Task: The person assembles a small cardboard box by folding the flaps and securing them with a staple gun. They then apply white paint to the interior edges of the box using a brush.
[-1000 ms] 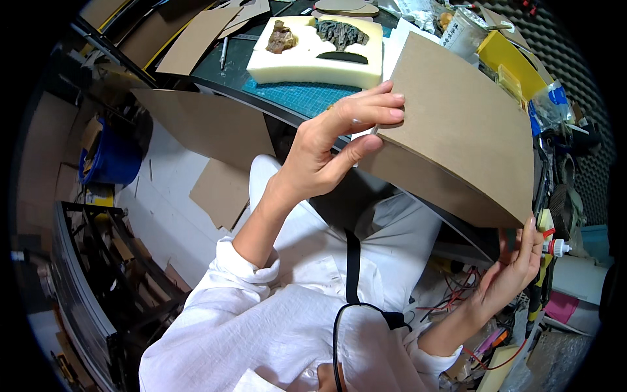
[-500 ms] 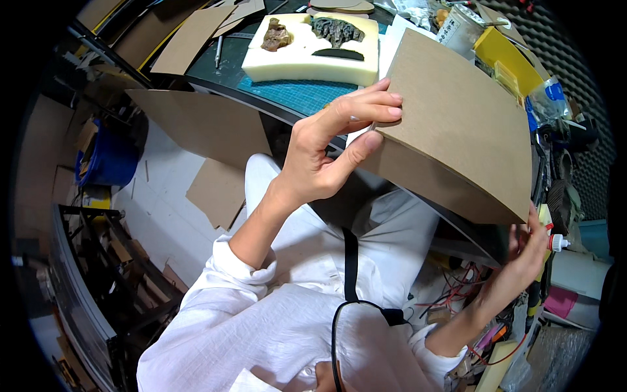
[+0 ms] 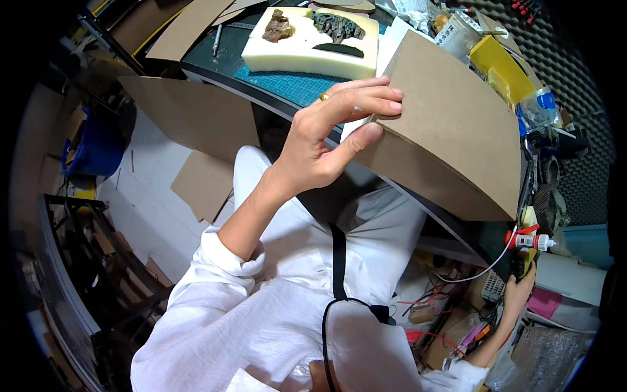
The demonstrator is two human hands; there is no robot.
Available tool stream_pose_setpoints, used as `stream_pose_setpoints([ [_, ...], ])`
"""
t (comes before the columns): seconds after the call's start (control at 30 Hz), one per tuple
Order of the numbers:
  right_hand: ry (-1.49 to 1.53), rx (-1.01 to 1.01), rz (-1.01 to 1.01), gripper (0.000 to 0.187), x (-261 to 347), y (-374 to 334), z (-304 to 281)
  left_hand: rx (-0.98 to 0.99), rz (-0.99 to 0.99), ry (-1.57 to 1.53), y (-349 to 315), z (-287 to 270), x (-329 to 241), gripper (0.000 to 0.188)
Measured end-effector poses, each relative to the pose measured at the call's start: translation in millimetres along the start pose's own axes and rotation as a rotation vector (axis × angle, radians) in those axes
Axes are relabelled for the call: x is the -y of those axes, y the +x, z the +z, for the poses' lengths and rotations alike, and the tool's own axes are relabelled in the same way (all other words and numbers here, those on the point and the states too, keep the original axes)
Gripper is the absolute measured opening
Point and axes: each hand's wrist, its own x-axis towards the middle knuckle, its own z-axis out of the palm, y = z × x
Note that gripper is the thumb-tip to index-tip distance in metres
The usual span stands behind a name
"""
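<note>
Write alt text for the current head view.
A person's left hand holds the corner of a boxy brown board piece; the right hand is near a red and white nozzle bottle. Farther back, a cream foam block bearing craggy brown and dark pieces rests on a teal cutting mat.

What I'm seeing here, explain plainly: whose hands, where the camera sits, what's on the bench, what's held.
No machine: a person works bare-handed, filmed from a fisheye camera on the head, so straight edges bend. On the dark workbench, a teal cutting mat shows in front of a cream foam block, which bears a brown rock-like piece and a dark grey one. The left hand holds a corner of a brown board box. The right hand appears below a red-and-white bottle; its grasp is unclear.
</note>
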Motion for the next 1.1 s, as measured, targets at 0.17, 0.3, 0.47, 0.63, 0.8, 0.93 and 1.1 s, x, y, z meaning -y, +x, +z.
stream_pose_setpoints([
  [0.17, -0.024, 0.057, -0.042, 0.067, -24.4, 10.7, -6.2, 0.013, 0.049, 0.156, 1.9, -5.5, -0.8, 0.025],
  [0.3, -0.036, -0.071, -0.030, 0.040, -41.7, 17.8, -42.0, -0.034, 0.026, 0.158, 1.1, -1.5, -5.0, 0.024],
  [0.47, 0.349, -0.344, -0.048, 0.041, -9.0, 18.1, -144.4, -0.057, 0.049, 0.143, 0.9, -1.2, -4.1, 0.025],
  [0.63, 0.375, -0.129, -0.002, 0.043, 111.5, 15.0, -239.7, -0.054, 0.059, 0.137, 1.0, -0.8, -3.8, 0.024],
  [0.8, 0.240, 0.337, -0.301, 0.049, 264.4, 39.0, -229.2, -0.048, 0.055, 0.151, 0.2, 0.5, -5.3, 0.024],
  [0.93, 0.227, 0.392, -0.397, 0.060, 359.1, 29.9, -204.0, -0.060, 0.055, 0.081, 2.2, 7.4, -3.0, 0.023],
  [1.1, 0.182, 0.420, -0.514, 0.063, 377.9, 56.5, -179.7, -0.056, 0.089, 0.151, 0.8, 3.3, -8.2, 0.023],
])
